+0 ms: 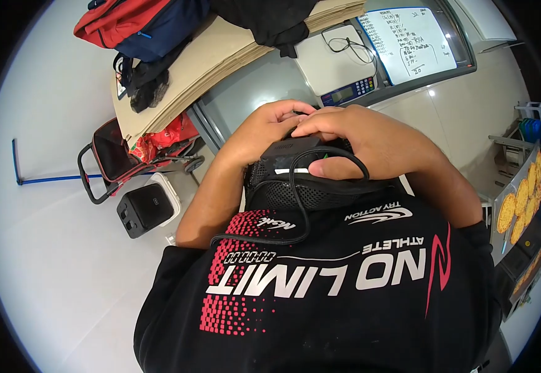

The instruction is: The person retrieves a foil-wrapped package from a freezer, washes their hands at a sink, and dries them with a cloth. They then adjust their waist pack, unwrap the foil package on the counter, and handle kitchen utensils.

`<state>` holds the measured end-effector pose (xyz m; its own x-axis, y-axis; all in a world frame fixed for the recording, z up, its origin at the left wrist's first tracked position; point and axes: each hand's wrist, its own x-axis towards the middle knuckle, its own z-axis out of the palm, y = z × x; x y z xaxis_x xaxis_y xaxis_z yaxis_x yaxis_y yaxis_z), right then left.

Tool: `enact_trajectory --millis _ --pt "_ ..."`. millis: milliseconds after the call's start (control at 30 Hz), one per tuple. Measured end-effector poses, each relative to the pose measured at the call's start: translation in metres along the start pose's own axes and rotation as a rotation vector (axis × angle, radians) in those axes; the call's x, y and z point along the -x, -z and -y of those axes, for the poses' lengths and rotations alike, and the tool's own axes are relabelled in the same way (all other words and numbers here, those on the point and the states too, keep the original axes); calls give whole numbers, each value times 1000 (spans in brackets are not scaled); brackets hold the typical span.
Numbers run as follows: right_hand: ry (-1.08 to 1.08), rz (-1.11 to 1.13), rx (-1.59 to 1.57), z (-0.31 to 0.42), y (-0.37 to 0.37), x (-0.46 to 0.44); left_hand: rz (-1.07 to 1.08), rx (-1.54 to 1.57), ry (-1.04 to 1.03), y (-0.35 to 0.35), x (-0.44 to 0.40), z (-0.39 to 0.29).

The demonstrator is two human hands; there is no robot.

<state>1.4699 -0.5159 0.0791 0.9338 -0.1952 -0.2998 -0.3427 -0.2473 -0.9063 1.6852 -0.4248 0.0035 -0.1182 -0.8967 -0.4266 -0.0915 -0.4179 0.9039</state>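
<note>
Black shirt [320,323] is closest, white and pink print down the front. Just beyond it, black mesh pouch [283,194] sits at the person's waist, dark boxy device [292,148] on its top side. Black cable [304,214] loops over the pouch and runs across the shirt.

Right hand [376,140]: grasping the pouch, thumb on the near side, fingers reaching over to the far side. Left hand [264,127]: up against the far left side of the device, fingers bent inward. Can't tell if it's gripping or just resting; fingertips partly hidden.

Handling, my read: pouch light, mesh soft, gives if squeezed. Device looks stiff, moderate weight, casing maybe a bit slick. Cable bends easily but could snag; the connection is likely the fragile bit. Best hold: both sides of the device through the pouch, palms under, thumbs off the cable. Don't lift by the cable.

Weighing scale [320,57] and whiteboard [407,46] lie past the hands, well apart.
</note>
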Motion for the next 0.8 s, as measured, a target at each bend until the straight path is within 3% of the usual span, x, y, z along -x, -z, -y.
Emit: enact_trajectory --millis 400,800 --pt "146 -85 184 -13 -4 7 -2 -21 8 0 5 6" --pt "226 -5 339 -33 -11 9 -58 -77 -75 4 28 15"
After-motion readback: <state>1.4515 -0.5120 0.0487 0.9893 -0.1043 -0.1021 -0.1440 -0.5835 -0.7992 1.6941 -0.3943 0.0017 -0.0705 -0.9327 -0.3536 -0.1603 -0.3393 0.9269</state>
